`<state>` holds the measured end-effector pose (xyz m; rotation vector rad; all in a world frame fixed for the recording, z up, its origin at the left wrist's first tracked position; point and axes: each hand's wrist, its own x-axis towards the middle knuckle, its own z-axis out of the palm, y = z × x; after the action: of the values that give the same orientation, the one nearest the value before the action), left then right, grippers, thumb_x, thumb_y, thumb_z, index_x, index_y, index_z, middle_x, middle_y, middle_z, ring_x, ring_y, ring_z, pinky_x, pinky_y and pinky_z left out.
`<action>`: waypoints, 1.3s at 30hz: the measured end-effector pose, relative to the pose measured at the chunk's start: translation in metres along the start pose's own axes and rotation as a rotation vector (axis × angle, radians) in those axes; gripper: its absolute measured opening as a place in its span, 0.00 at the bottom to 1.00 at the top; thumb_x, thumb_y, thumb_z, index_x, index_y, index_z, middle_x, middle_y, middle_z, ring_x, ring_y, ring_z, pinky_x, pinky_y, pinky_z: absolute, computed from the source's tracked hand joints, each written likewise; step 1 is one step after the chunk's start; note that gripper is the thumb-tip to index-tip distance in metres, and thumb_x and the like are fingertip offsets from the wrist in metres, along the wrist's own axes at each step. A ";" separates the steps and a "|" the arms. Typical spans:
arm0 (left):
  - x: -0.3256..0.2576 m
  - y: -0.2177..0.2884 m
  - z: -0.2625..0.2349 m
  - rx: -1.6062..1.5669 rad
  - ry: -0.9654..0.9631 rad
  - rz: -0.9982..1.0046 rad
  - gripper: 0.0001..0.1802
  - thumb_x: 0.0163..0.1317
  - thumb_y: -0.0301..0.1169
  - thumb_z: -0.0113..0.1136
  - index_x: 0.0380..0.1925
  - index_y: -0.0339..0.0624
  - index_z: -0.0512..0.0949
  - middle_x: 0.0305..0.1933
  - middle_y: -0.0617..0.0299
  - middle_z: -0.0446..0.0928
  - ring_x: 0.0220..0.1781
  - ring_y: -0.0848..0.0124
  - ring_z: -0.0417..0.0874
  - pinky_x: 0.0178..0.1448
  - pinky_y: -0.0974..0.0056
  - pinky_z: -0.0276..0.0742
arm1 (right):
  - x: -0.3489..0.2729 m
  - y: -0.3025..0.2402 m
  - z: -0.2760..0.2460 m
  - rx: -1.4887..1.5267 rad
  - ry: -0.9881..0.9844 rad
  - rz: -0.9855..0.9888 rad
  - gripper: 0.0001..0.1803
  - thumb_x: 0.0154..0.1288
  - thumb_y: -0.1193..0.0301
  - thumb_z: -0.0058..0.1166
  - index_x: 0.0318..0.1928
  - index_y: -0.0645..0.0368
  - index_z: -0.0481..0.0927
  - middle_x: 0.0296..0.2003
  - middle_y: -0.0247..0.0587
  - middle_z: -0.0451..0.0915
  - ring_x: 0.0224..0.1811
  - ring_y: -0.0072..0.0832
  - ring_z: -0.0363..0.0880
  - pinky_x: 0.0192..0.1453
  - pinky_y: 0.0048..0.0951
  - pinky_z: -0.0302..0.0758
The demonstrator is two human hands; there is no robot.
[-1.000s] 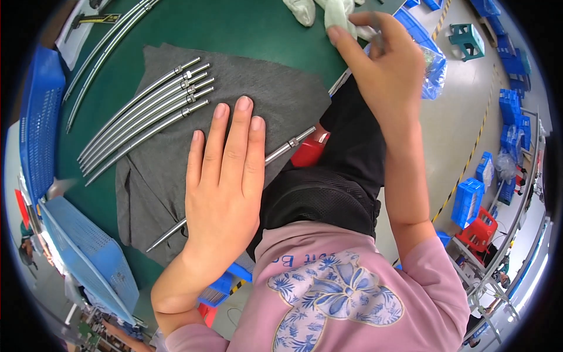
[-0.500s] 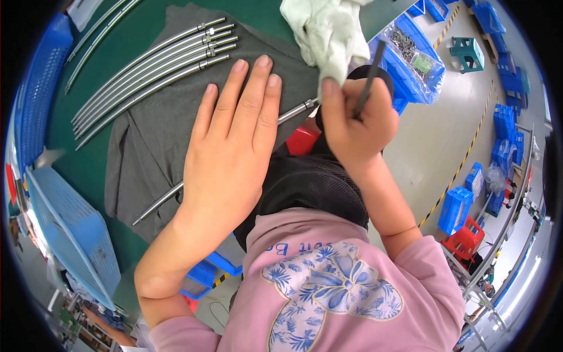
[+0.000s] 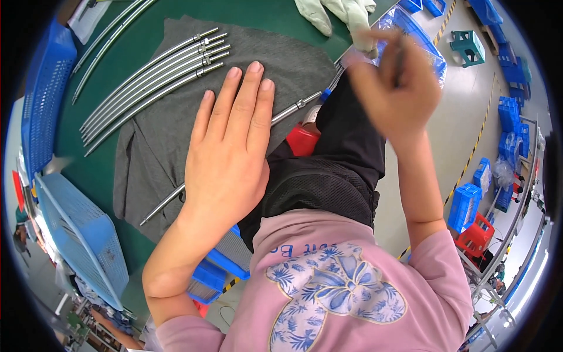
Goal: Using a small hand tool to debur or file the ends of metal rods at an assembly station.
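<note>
My left hand (image 3: 230,138) lies flat, fingers stretched out, over a single metal rod (image 3: 161,205) on a dark grey cloth (image 3: 287,58). The rod runs under the palm, and its collared end (image 3: 296,108) comes out on the right at the table edge, where a small blue piece (image 3: 325,95) shows. Smeared by motion, my right hand (image 3: 399,88) is raised beyond that end. Its fingers are closed round a dark, thin stick-like tool (image 3: 400,58). White gloves (image 3: 346,17) lie by the table's edge, close to the right fingertips. Several similar rods (image 3: 158,82) rest side by side on the cloth.
More rods (image 3: 108,44) lie on the green table (image 3: 258,14) at upper left. Blue perforated baskets (image 3: 47,94) and a light blue basket (image 3: 85,234) line the left side. A plastic-lined blue bin (image 3: 431,53) stands at upper right; a green stool (image 3: 467,48) is on the floor.
My right hand has moved right and away from the rod's end, with the dark tool. The white gloves, formerly against its thumb, have shifted up. My left hand stays flat over the rod.
</note>
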<state>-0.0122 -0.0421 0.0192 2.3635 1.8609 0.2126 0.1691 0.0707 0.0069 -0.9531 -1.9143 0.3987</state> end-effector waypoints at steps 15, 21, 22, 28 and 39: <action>-0.002 -0.001 0.006 0.076 0.128 0.057 0.45 0.34 0.19 0.57 0.62 0.40 0.63 0.67 0.52 0.60 0.69 0.54 0.61 0.66 0.49 0.59 | -0.028 0.003 0.001 0.350 -0.405 0.200 0.07 0.50 0.75 0.63 0.32 0.61 0.81 0.11 0.30 0.53 0.13 0.17 0.53 0.19 0.21 0.55; 0.000 0.003 0.010 0.078 0.107 0.023 0.30 0.53 0.23 0.51 0.61 0.40 0.63 0.67 0.49 0.61 0.68 0.53 0.62 0.63 0.45 0.62 | -0.031 -0.007 -0.002 0.294 -0.394 0.340 0.06 0.55 0.73 0.60 0.29 0.63 0.79 0.12 0.32 0.58 0.14 0.16 0.57 0.19 0.22 0.56; -0.001 0.004 0.012 0.077 0.104 0.024 0.30 0.53 0.23 0.51 0.61 0.40 0.63 0.67 0.49 0.61 0.68 0.53 0.62 0.63 0.45 0.62 | -0.033 -0.013 -0.006 0.226 -0.371 0.387 0.07 0.59 0.72 0.57 0.29 0.64 0.78 0.12 0.32 0.61 0.14 0.17 0.58 0.20 0.22 0.57; -0.005 0.007 0.014 0.141 0.093 0.049 0.31 0.56 0.25 0.51 0.62 0.41 0.61 0.68 0.48 0.58 0.69 0.53 0.61 0.62 0.44 0.64 | -0.065 -0.036 -0.003 0.459 -0.313 0.593 0.10 0.67 0.72 0.46 0.30 0.66 0.75 0.17 0.37 0.71 0.19 0.18 0.67 0.23 0.22 0.64; -0.002 0.004 0.013 -0.010 0.185 0.024 0.29 0.54 0.22 0.52 0.60 0.38 0.64 0.65 0.48 0.62 0.67 0.52 0.64 0.63 0.49 0.65 | -0.048 -0.018 0.030 0.495 -0.102 0.519 0.11 0.63 0.72 0.54 0.27 0.65 0.71 0.15 0.38 0.69 0.16 0.20 0.63 0.20 0.23 0.61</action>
<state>-0.0064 -0.0446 0.0068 2.4353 1.9030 0.4566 0.1480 0.0261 -0.0265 -1.0895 -1.5194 1.1818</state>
